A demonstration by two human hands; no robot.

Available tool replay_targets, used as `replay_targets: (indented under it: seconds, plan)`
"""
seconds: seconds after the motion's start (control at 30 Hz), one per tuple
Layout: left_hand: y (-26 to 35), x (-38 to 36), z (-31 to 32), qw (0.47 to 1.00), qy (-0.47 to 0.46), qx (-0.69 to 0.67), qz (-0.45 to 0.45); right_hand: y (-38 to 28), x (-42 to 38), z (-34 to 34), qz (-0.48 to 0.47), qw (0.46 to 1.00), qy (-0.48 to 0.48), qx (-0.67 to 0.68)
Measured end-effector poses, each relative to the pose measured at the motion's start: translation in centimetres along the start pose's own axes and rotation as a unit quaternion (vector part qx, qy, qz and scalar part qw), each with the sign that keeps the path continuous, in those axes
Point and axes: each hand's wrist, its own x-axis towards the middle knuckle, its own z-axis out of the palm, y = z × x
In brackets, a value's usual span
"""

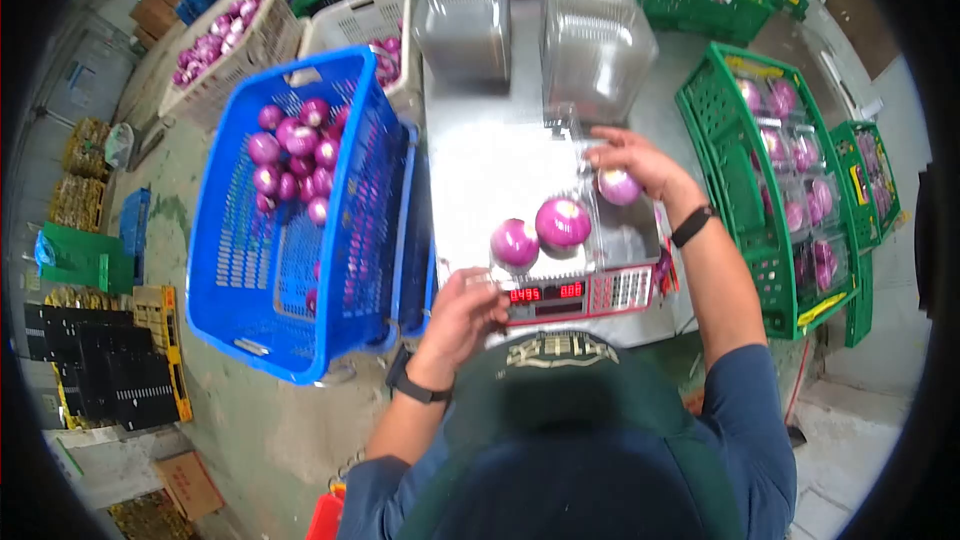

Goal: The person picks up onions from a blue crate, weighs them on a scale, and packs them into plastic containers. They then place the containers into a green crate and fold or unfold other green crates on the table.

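Observation:
Two peeled purple onions (563, 223) sit side by side in a clear plastic box (597, 240) on a weighing scale (620, 292) with red digits. My right hand (640, 162) is at the right side of the box, its fingers curved over another purple onion (619, 188). The palm side is hidden. My left hand (462, 318) is at the box's near left corner beside the display, fingers bent and closed at the clear edge. Part of its grip is hidden.
A blue crate (345, 155) of onions stands left of the metal table (650, 120). Stacks of clear boxes (465, 30) are at the table's back. On the right, a green crate (700, 105) holds packed onions. More onions fill a beige crate (262, 50) behind.

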Motion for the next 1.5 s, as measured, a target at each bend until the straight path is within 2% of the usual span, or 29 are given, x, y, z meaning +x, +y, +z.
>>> replay_targets:
  seconds: [0.13,0.17,0.2,0.23,0.27,0.3,0.37,0.47,0.57,0.6,0.63,0.7,0.73,0.77,0.83,0.9,0.93,1.03,1.1,1.17,1.23,1.3,1.37,1.47,1.5]
  plan:
    - [-0.3,0.0,-1.5,0.998,-0.044,-0.039,0.000,-2.6,-5.1,1.0,-0.094,0.989,-0.058,-0.099]
    - [-0.6,0.1,-1.9,0.996,-0.060,-0.062,0.001,-2.8,-7.1,1.1,-0.117,0.962,-0.075,-0.236]
    - [-0.1,-0.2,-1.2,0.996,-0.054,-0.065,0.004,-3.0,-9.7,2.2,-0.084,0.954,-0.089,-0.272]
    - [0.3,-0.6,-0.5,0.997,-0.048,-0.068,0.006,0.3,-10.1,1.7,-0.239,0.890,-0.077,-0.381]
    - [0.3,-0.4,-0.2,0.998,-0.027,-0.064,0.005,2.5,-11.1,1.9,-0.225,0.880,-0.088,-0.408]
    - [0.2,-0.1,0.0,0.998,-0.007,-0.060,0.004,1.0,-13.5,4.2,-0.125,0.921,-0.072,-0.362]
    - [-0.5,0.5,-0.1,0.999,0.020,-0.028,0.004,3.7,-14.9,6.4,-0.056,0.969,0.035,-0.236]
    - [-1.3,2.1,-0.1,0.997,0.049,0.046,0.024,12.1,-12.7,6.7,0.014,0.987,0.132,-0.092]
    - [-1.5,2.9,-0.5,0.995,0.041,0.089,0.035,13.0,-12.4,8.3,0.035,0.988,0.097,0.114]
    - [-1.3,2.5,-0.4,0.994,0.039,0.086,0.051,13.1,-12.1,9.0,0.007,0.979,0.133,0.157]
    - [-0.8,2.2,-0.1,0.994,0.026,0.089,0.059,13.7,-11.5,9.0,-0.027,0.980,0.148,0.132]
    - [-0.6,2.4,0.8,0.992,0.005,0.109,0.059,14.1,-10.9,9.0,-0.039,0.973,0.211,0.085]
    - [-1.3,3.3,-0.3,0.989,-0.021,0.129,0.072,14.4,-10.7,8.6,-0.138,0.964,0.224,-0.045]
    - [-1.2,2.9,0.2,0.991,-0.023,0.108,0.070,14.3,-10.7,8.3,-0.219,0.930,0.231,-0.183]
    - [-1.2,3.3,-0.1,0.995,-0.047,0.068,0.063,9.0,-13.3,9.3,-0.145,0.957,0.239,-0.069]
    - [-0.9,2.6,1.8,0.992,-0.080,0.061,0.078,6.3,-15.4,9.1,-0.185,0.939,0.270,-0.106]
    - [-0.8,2.2,3.1,0.988,-0.106,0.072,0.084,4.7,-16.8,8.6,-0.173,0.941,0.274,-0.093]
    - [-0.4,1.0,7.0,0.977,-0.152,0.117,0.099,5.0,-18.0,5.1,-0.341,0.848,0.349,-0.209]
    - [-0.4,1.0,8.6,0.967,-0.160,0.173,0.101,3.7,-20.9,2.7,-0.279,0.885,0.372,-0.004]
    - [-0.8,1.3,8.2,0.963,-0.171,0.190,0.087,2.8,-24.9,-0.6,-0.302,0.853,0.426,0.006]
    - [-1.8,2.2,6.9,0.964,-0.168,0.196,0.067,1.9,-29.5,-3.8,-0.264,0.819,0.509,-0.005]
    - [-2.0,1.8,7.1,0.971,-0.135,0.192,0.052,2.2,-33.2,-7.1,-0.239,0.764,0.596,-0.066]
    - [-2.1,2.0,6.8,0.973,-0.116,0.197,0.041,1.0,-36.7,-8.2,-0.176,0.684,0.674,-0.217]
    - [-2.3,2.2,6.7,0.976,-0.104,0.186,0.039,2.5,-39.3,-11.8,-0.085,0.594,0.719,-0.351]
    - [-2.3,2.2,6.6,0.976,-0.100,0.187,0.040,3.1,-39.9,-13.0,-0.083,0.599,0.727,-0.325]
